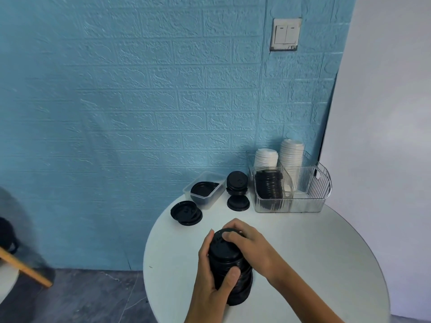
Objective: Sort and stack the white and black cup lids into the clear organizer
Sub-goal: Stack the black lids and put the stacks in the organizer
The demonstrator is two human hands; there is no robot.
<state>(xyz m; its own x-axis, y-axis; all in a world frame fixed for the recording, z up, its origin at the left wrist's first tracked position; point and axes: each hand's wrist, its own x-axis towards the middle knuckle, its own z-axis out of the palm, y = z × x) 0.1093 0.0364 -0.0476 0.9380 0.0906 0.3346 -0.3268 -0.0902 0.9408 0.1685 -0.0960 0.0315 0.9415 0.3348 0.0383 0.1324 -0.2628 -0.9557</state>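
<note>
A tall stack of black lids point(229, 262) stands near the middle of the round white table point(314, 264). My left hand point(213, 280) grips its side, thumb across the front. My right hand point(247, 243) curls over the stack's top. At the back right, the clear organizer point(310, 194) holds two stacks of white lids point(278, 157) in its rear and a leaning stack of black lids point(268, 184) at the front left. Loose black lids lie at the table's back: a pair point(186, 212), a small pile point(236, 183) and a single one point(238, 203).
A small clear rectangular tub point(211, 200) with a black lid inside sits left of the organizer against the blue brick-pattern wall. The table's left edge drops to a dark floor. A wooden piece point(25, 269) shows at far left.
</note>
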